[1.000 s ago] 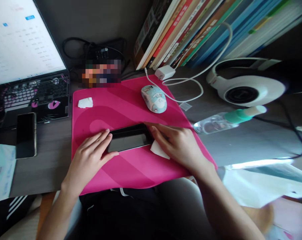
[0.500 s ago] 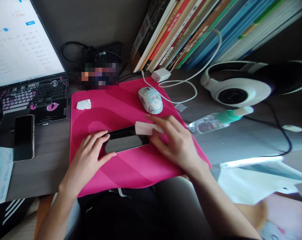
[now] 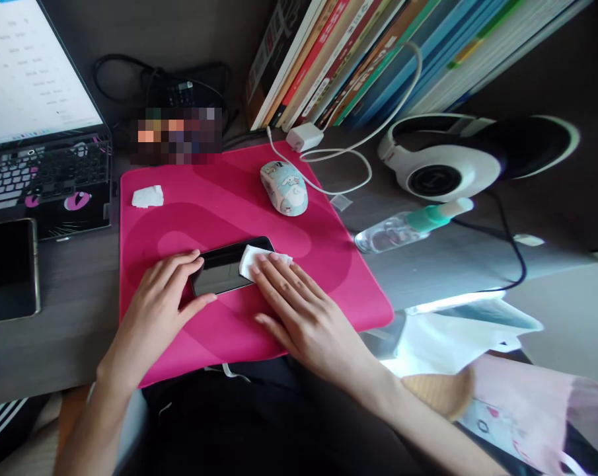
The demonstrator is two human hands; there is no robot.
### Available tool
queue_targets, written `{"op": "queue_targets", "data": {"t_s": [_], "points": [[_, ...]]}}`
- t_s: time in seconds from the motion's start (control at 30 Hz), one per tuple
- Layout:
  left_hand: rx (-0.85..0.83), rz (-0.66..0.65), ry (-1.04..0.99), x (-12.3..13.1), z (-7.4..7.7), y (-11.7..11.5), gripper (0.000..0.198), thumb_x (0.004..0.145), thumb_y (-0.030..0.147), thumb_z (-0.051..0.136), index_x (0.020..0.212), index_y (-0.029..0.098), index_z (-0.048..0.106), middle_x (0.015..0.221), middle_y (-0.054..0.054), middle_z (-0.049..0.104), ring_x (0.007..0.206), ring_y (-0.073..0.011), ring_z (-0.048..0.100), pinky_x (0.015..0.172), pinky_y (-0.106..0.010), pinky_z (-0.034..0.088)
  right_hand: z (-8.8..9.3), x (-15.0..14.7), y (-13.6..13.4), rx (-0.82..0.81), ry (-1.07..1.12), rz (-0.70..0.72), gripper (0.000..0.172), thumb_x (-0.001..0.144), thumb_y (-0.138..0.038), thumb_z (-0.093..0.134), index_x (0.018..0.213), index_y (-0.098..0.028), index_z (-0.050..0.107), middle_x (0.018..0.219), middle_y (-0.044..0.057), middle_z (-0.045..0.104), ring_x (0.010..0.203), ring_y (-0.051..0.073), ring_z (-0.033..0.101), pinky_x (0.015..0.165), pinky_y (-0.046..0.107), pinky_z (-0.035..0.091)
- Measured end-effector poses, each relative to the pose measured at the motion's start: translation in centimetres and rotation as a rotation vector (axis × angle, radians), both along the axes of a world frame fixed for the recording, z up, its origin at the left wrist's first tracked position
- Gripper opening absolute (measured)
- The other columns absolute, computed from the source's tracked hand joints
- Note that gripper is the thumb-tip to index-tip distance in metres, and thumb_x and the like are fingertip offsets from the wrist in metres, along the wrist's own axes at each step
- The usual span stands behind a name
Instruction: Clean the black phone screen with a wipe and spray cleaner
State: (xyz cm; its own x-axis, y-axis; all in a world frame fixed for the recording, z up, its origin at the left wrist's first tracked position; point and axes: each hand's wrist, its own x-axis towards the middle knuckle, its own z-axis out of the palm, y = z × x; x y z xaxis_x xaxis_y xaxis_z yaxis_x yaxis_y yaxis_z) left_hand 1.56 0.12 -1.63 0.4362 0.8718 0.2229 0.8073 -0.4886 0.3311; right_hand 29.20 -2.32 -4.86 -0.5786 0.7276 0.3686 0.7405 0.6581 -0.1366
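A black smartphone (image 3: 224,272) lies screen up on the pink desk mat (image 3: 189,344). My left hand (image 3: 162,287) grips its left end, thumb at the near edge and fingertips at the far corner. Over the phone's right part is a folded white tissue (image 3: 250,258), pressed to the glass by the fingertips of my right hand (image 3: 299,311). The right fingers are stretched out close together, with the thumb low over the mat. Part of the tissue and the phone's right end are hidden under that hand.
A patterned mouse (image 3: 285,188) and a white scrap (image 3: 148,196) sit on the mat. Around it are a laptop (image 3: 45,178), another phone (image 3: 14,268), a clear spray bottle (image 3: 392,231), headphones (image 3: 442,168), a charger (image 3: 304,137) with cable, and books (image 3: 323,66).
My right hand has gone from pinching the tissue above the phone's right end to laying its fingers flat on it against the screen. My left hand keeps its grip. The view has shifted slightly.
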Motion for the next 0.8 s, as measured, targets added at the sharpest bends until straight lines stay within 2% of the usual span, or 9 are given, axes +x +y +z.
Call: {"op": "queue_targets", "data": {"t_s": [0.13,0.23,0.53,0.8], "points": [[0.009,-0.007,0.003,0.0,-0.1,-0.2,0.046,0.103,0.040,0.068,0.143,0.021,0.054,0.146,-0.011,0.065,0.138,-0.0272,0.062,0.116,-0.047,0.052,-0.7,0.0,0.3,-0.037,0.031,0.004,0.071,0.111,-0.031,0.053,0.171,-0.007,0.024,0.169,0.022,0.045,0.161,0.034,0.036,0.126,0.058,0.047],[0.019,-0.010,0.014,0.0,-0.1,-0.4,0.047,0.103,0.039,0.068,0.144,0.021,0.053,0.146,-0.011,0.066,0.137,-0.0272,0.063,0.116,-0.047,0.052,-0.7,-0.1,0.6,-0.040,0.056,0.008,0.076,0.111,-0.031,0.053,0.174,-0.010,0.015,0.169,0.022,0.045,0.161,0.034,0.036,0.126,0.058,0.046],[-0.011,-0.023,0.009,-0.2,0.0,-0.7,0.047,0.102,0.037,0.069,0.144,0.022,0.052,0.147,-0.011,0.066,0.139,-0.0270,0.063,0.117,-0.049,0.053,-0.7,-1.1,2.2,-0.059,0.108,0.005,0.074,0.111,-0.032,0.053,0.175,-0.016,0.018,0.169,0.021,0.045,0.158,0.037,0.041,0.123,0.062,0.048],[0.022,0.001,0.015,-0.2,-0.3,-0.9,0.045,0.103,0.038,0.069,0.141,0.018,0.055,0.145,-0.013,0.067,0.136,-0.0274,0.065,0.115,-0.048,0.055,-1.1,-1.6,2.8,-0.028,0.160,-0.019,0.070,0.110,-0.030,0.056,0.172,-0.015,0.028,0.166,0.020,0.050,0.157,0.037,0.044,0.123,0.061,0.050]]}}
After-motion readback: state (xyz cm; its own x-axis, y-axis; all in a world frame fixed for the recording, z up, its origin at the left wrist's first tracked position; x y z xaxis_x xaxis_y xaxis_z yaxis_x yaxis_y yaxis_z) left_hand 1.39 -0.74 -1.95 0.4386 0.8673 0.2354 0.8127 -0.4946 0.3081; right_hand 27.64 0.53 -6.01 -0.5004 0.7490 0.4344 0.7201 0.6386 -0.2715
